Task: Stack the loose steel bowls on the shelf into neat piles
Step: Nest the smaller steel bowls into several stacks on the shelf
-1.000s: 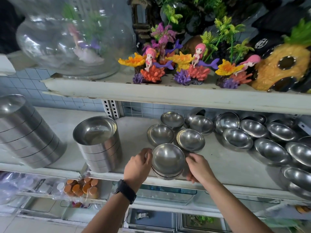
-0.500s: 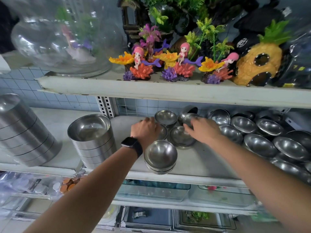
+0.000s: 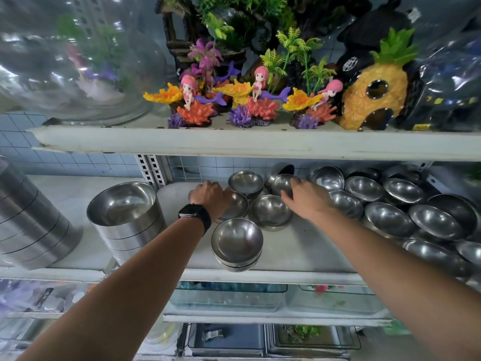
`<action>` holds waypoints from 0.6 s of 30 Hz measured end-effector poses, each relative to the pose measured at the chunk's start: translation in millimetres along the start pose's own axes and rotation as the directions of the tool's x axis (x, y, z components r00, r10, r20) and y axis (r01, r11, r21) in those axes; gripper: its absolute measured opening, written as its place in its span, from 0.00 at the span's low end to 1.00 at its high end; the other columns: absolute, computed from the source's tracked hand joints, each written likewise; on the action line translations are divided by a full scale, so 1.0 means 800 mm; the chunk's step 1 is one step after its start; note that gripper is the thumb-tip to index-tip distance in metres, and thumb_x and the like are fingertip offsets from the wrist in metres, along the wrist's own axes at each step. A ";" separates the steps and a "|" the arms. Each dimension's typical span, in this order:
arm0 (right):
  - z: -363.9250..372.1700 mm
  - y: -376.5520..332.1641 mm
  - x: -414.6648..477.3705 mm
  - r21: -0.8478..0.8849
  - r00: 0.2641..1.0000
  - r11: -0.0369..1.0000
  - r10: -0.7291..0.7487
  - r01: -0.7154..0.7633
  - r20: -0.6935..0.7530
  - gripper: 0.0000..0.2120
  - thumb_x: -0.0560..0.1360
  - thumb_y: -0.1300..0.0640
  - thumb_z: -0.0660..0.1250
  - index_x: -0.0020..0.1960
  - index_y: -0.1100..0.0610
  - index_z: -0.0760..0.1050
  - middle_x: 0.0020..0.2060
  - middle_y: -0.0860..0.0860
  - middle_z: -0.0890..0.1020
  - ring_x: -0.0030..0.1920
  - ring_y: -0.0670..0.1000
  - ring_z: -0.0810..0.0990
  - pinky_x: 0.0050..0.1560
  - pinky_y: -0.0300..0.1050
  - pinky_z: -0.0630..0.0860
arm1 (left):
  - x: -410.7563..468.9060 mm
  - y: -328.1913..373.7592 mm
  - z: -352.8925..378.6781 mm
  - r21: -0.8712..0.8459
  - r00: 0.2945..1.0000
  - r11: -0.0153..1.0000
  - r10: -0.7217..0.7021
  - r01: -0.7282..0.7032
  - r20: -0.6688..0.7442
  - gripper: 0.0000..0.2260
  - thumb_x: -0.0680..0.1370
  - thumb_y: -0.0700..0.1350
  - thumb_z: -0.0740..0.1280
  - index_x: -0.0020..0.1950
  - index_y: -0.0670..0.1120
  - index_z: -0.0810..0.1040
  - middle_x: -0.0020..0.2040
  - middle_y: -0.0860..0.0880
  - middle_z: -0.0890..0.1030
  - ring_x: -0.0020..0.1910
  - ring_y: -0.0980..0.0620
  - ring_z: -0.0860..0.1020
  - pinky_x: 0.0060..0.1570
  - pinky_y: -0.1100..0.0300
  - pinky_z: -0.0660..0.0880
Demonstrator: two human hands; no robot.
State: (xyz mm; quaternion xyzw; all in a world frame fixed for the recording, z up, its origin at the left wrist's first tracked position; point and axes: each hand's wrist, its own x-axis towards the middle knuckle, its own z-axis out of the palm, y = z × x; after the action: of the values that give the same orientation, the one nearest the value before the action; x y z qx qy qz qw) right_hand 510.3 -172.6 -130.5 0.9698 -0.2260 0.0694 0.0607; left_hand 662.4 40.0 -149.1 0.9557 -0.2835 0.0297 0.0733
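My left hand grips a loose bowl by its rim; right hand, fingers straight, touches the rear bowl — lift level; nest squarely on the front pile.

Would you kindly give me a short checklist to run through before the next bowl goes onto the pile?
1. Left hand grips the left bowl: cannot tell, fingers hidden.
2. Right hand grips the back bowl: cannot tell; it reaches the bowl, but no grip shows.
3. Front pile nested and upright: ok.
4. Front pile set back from the shelf edge: not ok, it sits right at it.
5. Middle bowl mouth up, ready to nest: ok.
6. Loose bowls on the right stacked: not ok.
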 end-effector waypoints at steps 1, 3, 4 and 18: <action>0.005 0.000 -0.001 -0.006 1.000 1.000 0.011 -0.011 0.006 0.27 0.82 0.39 0.53 0.69 0.58 0.70 0.54 0.55 0.82 0.49 0.57 0.83 0.37 0.47 0.74 | 0.002 -0.003 0.004 0.005 0.999 1.000 -0.023 0.023 0.024 0.27 0.82 0.63 0.50 0.51 0.43 0.78 0.46 0.46 0.78 0.46 0.46 0.78 0.48 0.51 0.78; 0.014 0.001 -0.003 -0.008 0.999 1.000 0.022 -0.022 0.029 0.27 0.82 0.39 0.53 0.69 0.59 0.70 0.50 0.55 0.83 0.45 0.56 0.83 0.34 0.46 0.72 | 0.006 -0.006 0.009 0.016 0.996 0.998 -0.060 0.060 0.064 0.26 0.82 0.64 0.51 0.55 0.45 0.78 0.51 0.45 0.78 0.50 0.44 0.77 0.49 0.52 0.74; 0.018 0.001 -0.003 0.002 0.999 1.000 0.026 -0.026 0.043 0.27 0.82 0.40 0.53 0.69 0.60 0.70 0.48 0.55 0.83 0.44 0.56 0.83 0.33 0.46 0.70 | 0.007 -0.007 0.010 0.030 0.994 0.997 -0.075 0.073 0.079 0.26 0.82 0.63 0.51 0.58 0.45 0.78 0.54 0.45 0.78 0.52 0.44 0.77 0.48 0.52 0.73; 0.057 -0.006 -0.005 0.125 0.965 0.981 0.116 -0.148 0.235 0.16 0.83 0.48 0.58 0.62 0.59 0.69 0.46 0.57 0.82 0.45 0.59 0.82 0.37 0.47 0.72 | 0.000 -0.029 0.038 -0.037 0.966 0.986 -0.151 0.162 0.211 0.15 0.85 0.50 0.52 0.57 0.43 0.75 0.54 0.44 0.81 0.51 0.43 0.80 0.46 0.55 0.70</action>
State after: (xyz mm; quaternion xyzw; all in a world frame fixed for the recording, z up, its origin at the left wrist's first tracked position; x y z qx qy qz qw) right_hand 513.4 -173.3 -176.2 0.9559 -0.2902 -0.0220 -0.0394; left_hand 675.5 54.1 -182.1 0.9707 -0.2139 -0.0836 0.0710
